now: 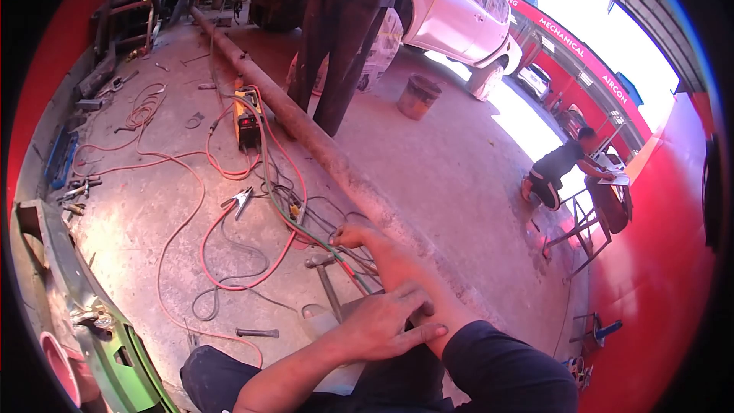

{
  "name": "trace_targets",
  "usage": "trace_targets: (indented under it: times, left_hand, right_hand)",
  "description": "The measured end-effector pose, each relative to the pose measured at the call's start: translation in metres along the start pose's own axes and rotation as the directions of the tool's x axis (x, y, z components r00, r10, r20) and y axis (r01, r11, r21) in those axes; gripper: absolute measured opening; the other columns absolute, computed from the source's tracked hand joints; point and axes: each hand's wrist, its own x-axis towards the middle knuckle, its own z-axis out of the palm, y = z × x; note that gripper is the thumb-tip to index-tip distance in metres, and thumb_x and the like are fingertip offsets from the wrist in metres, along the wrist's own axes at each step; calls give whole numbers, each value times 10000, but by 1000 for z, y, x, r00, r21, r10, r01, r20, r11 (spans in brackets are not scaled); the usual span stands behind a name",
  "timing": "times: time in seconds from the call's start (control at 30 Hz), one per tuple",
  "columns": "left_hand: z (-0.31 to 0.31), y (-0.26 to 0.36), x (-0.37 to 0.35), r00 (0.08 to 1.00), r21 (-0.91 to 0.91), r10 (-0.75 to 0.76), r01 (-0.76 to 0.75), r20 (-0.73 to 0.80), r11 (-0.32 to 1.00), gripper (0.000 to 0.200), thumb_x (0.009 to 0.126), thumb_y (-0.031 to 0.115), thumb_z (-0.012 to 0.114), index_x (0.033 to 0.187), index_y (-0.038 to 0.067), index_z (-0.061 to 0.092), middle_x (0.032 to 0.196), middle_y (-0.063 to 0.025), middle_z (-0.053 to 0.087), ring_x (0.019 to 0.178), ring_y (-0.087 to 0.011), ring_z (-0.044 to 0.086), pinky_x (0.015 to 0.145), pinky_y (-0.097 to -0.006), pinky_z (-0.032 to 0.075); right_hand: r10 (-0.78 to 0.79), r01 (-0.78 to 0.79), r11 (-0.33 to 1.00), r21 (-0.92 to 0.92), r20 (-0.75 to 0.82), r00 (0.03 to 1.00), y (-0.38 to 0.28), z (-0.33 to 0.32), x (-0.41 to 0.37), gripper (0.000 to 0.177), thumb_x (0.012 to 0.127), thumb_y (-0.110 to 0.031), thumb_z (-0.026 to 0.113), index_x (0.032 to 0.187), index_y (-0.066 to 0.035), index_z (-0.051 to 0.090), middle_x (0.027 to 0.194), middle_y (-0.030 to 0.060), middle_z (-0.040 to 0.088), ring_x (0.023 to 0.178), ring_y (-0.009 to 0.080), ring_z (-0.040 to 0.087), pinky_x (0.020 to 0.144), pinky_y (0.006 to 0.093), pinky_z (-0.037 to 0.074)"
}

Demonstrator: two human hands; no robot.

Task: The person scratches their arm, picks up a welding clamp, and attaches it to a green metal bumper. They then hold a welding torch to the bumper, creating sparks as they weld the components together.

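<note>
My left hand (388,323) reaches across from the lower left and rests on my right forearm, its thumb and fingers apart. My right hand (357,235) is stretched out beside a long rusty pipe (329,154), above tangled cables (294,206). Its fingers are loosely bent, and I see no tool in them. Just below it a hammer (329,288) stands handle-down near my leg, its handle's lower end hidden. A metal clamp (240,202) lies on the floor to the left. Farther off is a yellow and black box-shaped machine (247,121) with red cables.
A person in dark trousers (336,46) stands beyond the pipe, near a white car (459,11) and a bucket (419,97). Another person (560,168) leans over a stand at right. A green panel (115,352) lies lower left; a bolt-like piece (258,333) lies nearby.
</note>
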Motion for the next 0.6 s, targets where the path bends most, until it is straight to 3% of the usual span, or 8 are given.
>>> trace_targets:
  times: [0.07,0.2,0.3,0.37,0.47,0.6]
  left_hand:
    - [-3,0,0,998,-96,-29,34,57,995,453,937,439,720,1137,42,635,1005,-134,637,825,-284,685,738,-396,547]
    - [-1,0,1,999,83,15,-12,-39,996,463,955,450,690,1173,45,636,1050,-138,654,871,-326,691,762,-421,551]
    - [6,-10,2,990,205,55,-27,-131,978,480,965,474,664,1188,50,639,1094,-142,663,921,-362,691,785,-449,552]
    - [10,-13,2,977,289,83,-24,-194,957,492,968,492,649,1192,54,639,1122,-143,666,953,-380,688,801,-465,550]
    - [12,-13,2,974,269,85,-27,-209,963,508,962,514,647,1176,54,638,1115,-153,659,968,-391,686,811,-480,547]
    - [7,-5,1,996,129,-23,33,-81,991,473,951,477,684,1137,44,638,1086,-150,652,912,-355,689,791,-447,547]
  right_hand:
    - [-23,23,1000,-4,9,1000,3,3,6,596,884,-600,678,1215,-108,740,1247,175,715,1197,354,648,1017,450,495]
    - [-28,27,999,37,50,998,5,1,6,615,888,-607,671,1233,-103,732,1249,181,714,1190,355,653,1009,445,500]
    - [-11,9,998,57,27,1000,5,-2,-1,481,910,-506,667,1102,-78,770,1109,180,756,1004,296,710,923,447,533]
    - [-28,29,997,75,-9,1000,9,0,-1,469,909,-493,674,1092,-71,770,1071,179,761,957,281,706,900,449,537]
    - [-19,21,997,68,-29,999,8,0,-3,477,911,-497,670,1086,-64,769,1059,182,763,950,291,710,893,452,538]
    - [-84,84,996,2,-5,996,5,-2,-2,519,920,-527,640,1114,-62,764,1133,191,748,1047,339,710,939,459,530]
